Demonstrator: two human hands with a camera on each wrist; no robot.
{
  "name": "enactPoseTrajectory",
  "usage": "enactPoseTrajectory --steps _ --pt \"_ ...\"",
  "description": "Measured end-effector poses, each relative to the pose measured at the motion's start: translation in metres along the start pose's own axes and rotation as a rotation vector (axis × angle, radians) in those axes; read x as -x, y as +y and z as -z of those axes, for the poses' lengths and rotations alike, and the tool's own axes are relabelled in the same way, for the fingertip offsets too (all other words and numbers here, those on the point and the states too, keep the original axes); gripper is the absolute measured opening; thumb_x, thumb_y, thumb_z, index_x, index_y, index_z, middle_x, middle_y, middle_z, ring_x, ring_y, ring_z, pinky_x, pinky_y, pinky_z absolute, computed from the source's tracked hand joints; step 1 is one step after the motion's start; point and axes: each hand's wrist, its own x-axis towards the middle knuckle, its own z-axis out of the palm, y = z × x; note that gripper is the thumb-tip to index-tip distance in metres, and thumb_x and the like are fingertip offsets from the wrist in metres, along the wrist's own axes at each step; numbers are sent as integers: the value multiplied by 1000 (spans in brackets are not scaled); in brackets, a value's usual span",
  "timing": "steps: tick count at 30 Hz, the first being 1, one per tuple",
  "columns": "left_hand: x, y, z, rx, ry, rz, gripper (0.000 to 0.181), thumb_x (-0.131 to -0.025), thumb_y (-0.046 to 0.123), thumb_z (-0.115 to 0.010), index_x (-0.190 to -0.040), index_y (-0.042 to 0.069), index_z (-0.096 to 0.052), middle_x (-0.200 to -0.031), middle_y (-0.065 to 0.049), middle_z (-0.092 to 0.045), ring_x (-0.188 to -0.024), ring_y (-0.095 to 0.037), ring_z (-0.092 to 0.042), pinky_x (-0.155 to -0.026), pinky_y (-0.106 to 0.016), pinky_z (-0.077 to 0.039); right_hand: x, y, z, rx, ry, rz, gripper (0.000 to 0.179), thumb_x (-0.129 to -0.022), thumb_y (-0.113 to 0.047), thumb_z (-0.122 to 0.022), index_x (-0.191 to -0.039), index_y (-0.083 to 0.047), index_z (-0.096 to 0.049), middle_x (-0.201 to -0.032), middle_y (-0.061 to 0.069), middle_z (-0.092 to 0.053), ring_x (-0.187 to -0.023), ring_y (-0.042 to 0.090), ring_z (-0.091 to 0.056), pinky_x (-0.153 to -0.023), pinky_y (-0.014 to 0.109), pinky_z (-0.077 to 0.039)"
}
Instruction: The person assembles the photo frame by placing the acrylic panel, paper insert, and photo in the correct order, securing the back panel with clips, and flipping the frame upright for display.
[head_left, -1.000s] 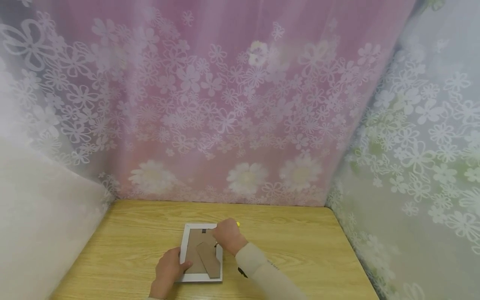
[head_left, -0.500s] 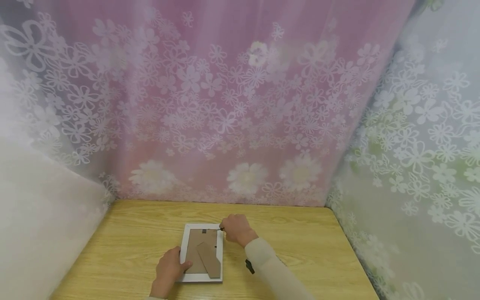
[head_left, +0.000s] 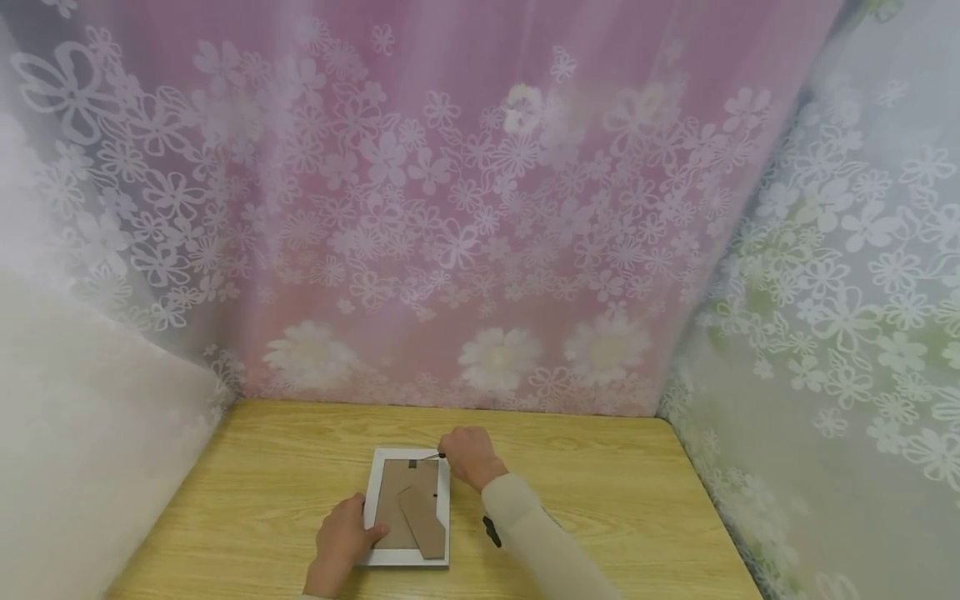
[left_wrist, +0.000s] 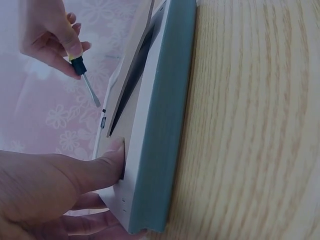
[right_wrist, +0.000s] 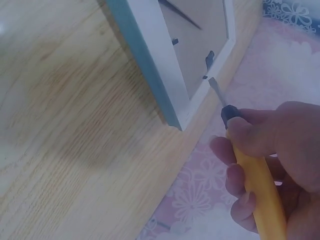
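A picture frame [head_left: 397, 559] lies face down on the table, showing its brown backing board [head_left: 392, 500] and easel leg [head_left: 422, 525]. My left hand [head_left: 341, 535] grips its left edge, thumb pressed on the backing and fingers around the outside. Beyond the far right corner, my right hand [head_left: 471, 457] holds a flathead screwdriver [right_wrist: 261, 187] by its yellow handle. In the right wrist view, the blade [right_wrist: 215, 86] points at a small dark tab [right_wrist: 205, 77] on the frame's far inner edge; I cannot tell whether they touch. Beside it is a dark hanger [right_wrist: 210, 59].
The wood-grain table [head_left: 585, 500] extends around the frame on both sides. A pink flowered curtain [head_left: 465, 250] hangs along its back edge, with pale sheets [head_left: 840, 400] closing in the sides. Another small dark tab [right_wrist: 175, 42] sits on the frame's inner edge.
My right hand has moved from over the frame's right side to beyond its far right corner, bringing the screwdriver to the far edge. My left hand keeps its grip on the frame.
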Motion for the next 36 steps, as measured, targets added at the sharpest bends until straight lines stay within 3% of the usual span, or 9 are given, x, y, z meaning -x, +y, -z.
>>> enactPoseTrajectory --steps 9,26,33,36 --pt "-1 -1 -2 16 -3 -6 51 -74 24 -92 -109 -4 -67 -91 -13 -71 -78 -25 -65 -65 -43 -52 -3 -5 2 54 -33 -18 17 -99 -17 -69 -94 -29 -79 -73 -5 -71 -59 8 -60 -51 25 -48" --pt "-1 -3 -4 32 6 2 52 -73 24 -92 -110 -2 -66 -90 -13 -72 -78 -26 -66 -64 -44 -52 -2 -7 3 55 -10 -21 16 -98 -17 -71 -88 -27 -79 -69 -4 -68 -56 8 -57 -50 26 -46" --pt "-1 -4 -3 30 17 -2 52 -73 25 -92 -109 -3 -66 -92 -14 -73 -79 -27 -67 -65 -45 -53 -3 -7 1 98 -16 -6 19 -98 -18 -70 -101 -34 -81 -77 -7 -74 -60 7 -62 -53 26 -51" --pt "-1 -5 -2 33 17 0 52 -73 25 -92 -109 -2 -66 -92 -14 -72 -79 -27 -67 -65 -45 -53 -4 -7 1 99 -8 -7 19 -98 -17 -70 -99 -33 -81 -76 -7 -73 -61 8 -62 -53 26 -51"
